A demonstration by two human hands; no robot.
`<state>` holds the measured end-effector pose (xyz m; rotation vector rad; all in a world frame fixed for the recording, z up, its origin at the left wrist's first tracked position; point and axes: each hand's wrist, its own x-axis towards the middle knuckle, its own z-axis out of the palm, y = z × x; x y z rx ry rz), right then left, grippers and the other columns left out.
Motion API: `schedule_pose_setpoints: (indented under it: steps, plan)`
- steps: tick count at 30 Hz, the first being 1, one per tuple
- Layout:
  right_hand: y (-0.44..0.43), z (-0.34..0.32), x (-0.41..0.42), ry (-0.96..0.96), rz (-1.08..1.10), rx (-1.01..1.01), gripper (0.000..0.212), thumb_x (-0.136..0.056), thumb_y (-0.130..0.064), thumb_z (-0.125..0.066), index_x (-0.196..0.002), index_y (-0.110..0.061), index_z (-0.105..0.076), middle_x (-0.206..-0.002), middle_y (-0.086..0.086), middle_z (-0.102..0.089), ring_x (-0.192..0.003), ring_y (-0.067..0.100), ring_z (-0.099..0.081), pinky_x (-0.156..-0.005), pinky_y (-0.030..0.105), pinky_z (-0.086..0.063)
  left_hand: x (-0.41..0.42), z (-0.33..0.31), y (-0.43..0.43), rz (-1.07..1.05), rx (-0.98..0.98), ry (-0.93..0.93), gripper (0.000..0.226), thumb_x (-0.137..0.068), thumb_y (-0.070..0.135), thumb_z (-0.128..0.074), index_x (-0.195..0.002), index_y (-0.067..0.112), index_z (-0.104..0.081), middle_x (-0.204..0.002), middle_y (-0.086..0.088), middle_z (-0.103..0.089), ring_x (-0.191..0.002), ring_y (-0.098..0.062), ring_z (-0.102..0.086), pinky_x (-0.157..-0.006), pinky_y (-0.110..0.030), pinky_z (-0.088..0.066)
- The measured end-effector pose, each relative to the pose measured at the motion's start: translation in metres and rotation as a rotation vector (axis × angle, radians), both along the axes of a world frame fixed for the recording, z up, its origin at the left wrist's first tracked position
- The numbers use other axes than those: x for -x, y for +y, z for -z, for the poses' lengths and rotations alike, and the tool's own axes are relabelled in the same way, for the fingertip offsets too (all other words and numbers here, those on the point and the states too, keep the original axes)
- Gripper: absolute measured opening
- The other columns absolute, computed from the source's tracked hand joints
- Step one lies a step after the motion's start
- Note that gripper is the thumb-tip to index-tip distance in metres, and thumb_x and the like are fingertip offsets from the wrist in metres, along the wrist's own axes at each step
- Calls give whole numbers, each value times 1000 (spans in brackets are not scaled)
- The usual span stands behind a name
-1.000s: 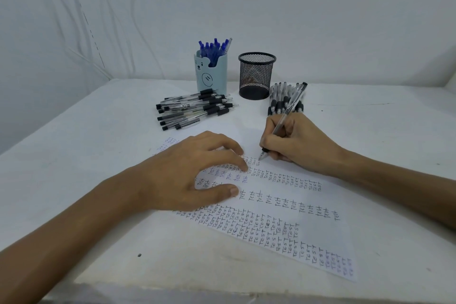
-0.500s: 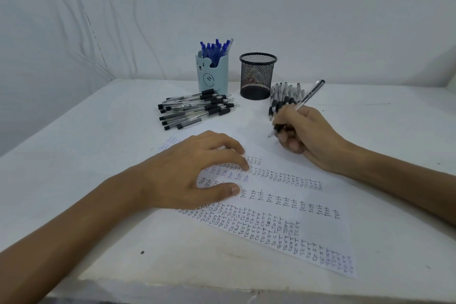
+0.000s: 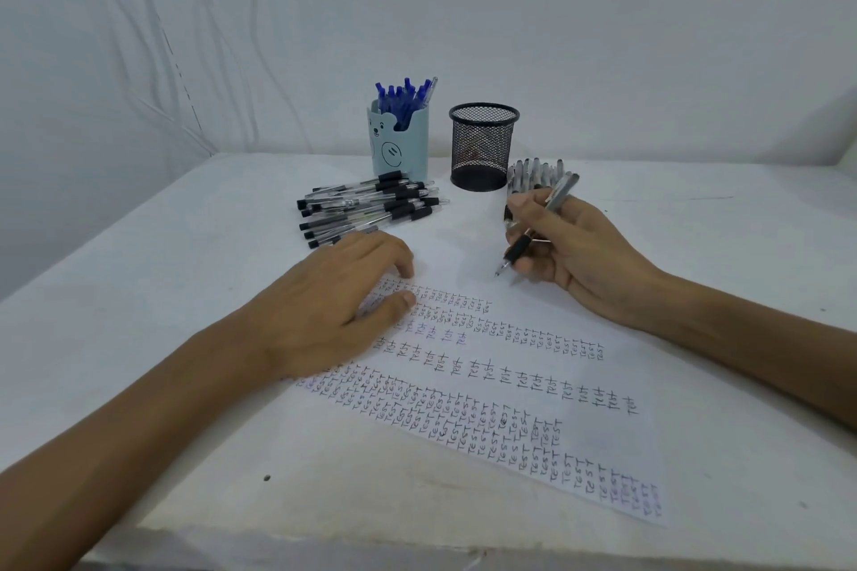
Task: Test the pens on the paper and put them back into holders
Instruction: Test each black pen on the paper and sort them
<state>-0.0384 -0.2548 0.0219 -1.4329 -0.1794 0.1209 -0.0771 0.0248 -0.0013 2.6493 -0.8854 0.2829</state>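
White worktop (image 3: 139, 338) against a pale wall. Right grip (image 3: 570, 255) clasps a black pen (image 3: 538, 227), tip down, just in front of the black mesh holder (image 3: 483, 148). Left grip (image 3: 334, 306), released, rests flat on the test paper (image 3: 617, 445), nearer than that holder. Step, as judged: one pen's test. The next move calls for lifting it upright over the holder's rim.

Black mesh holder (image 3: 483, 148), pale-blue holder (image 3: 399, 144)

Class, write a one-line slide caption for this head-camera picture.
Right hand holds a pen near the written paper, left hand rests on it; mesh holder and blue holder stand behind.
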Motion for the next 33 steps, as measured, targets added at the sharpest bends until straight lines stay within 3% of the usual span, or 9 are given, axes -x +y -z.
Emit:
schedule_pose_setpoints:
  steps: [3,5,10,14,17,19,24,29,33]
  plan:
    - [-2,-5,-4,134,41,-100,36,-102,-43,-54,-92,-10,-62,-73,7,-60,-53,15,-60,-46,21,-54,-1,0,-1,4,-3,-3,38,-104,58,-34,-125,33,-53,-134,22,-52,-129,-5,-48,-108,-39,-44]
    - [-5,-8,-10,176,60,-101,41,-106,-40,-48,-84,-8,-63,-72,7,-61,-52,15,-61,-46,22,-55,-1,1,0,7,-3,-2,38,-104,58,-33,-125,34,-53,-134,23,-52,-129,-5,-48,-107,-39,-44]
    - [-18,-25,-35,78,116,64,43,-102,-44,-55,-77,-11,-63,-61,3,-62,-44,15,-56,-43,18,-50,-2,2,1,11,-5,1,38,-103,60,-32,-125,36,-52,-134,24,-51,-128,-5,-48,-107,-40,-44]
    - [-38,-42,-69,-49,263,471,49,-98,-50,-60,-84,-4,-70,-60,5,-62,-39,12,-50,-44,18,-44,-2,2,0,10,-3,2,39,-103,61,-32,-125,36,-52,-134,24,-51,-128,-5,-48,-108,-40,-44]
    - [-44,-44,-92,-161,307,806,56,-96,-47,-64,-59,-5,-59,-41,2,-57,-31,8,-49,-46,14,-43,-1,1,0,9,-8,-6,40,-103,61,-31,-125,35,-52,-135,23,-51,-128,-4,-48,-107,-39,-44]
    - [-45,-43,-104,-240,326,989,63,-97,-47,-63,-49,-7,-56,-39,3,-56,-31,6,-49,-51,14,-42,-1,1,-1,7,-8,-10,40,-103,61,-32,-125,35,-53,-135,23,-51,-128,-3,-47,-107,-38,-44]
    - [-39,-38,-128,-298,349,1251,65,-97,-50,-60,-47,-10,-50,-30,-2,-49,-52,15,-57,-68,31,-48,-1,1,-1,10,3,-17,40,-103,60,-33,-124,34,-54,-134,21,-53,-128,-6,-49,-106,-39,-46]
    - [-32,-34,-134,-297,420,1294,64,-98,-59,-50,-62,-7,-46,-58,9,-54,-76,30,-62,-65,32,-43,-1,3,0,13,10,-25,40,-104,60,-33,-125,34,-54,-135,22,-52,-128,-5,-49,-107,-40,-45]
    - [-33,-32,-134,-292,429,1330,58,-99,-53,-49,-68,-4,-53,-65,12,-55,-80,35,-64,-63,31,-43,-3,3,0,17,11,-31,38,-103,59,-34,-124,34,-54,-134,22,-52,-128,-5,-49,-107,-39,-45]
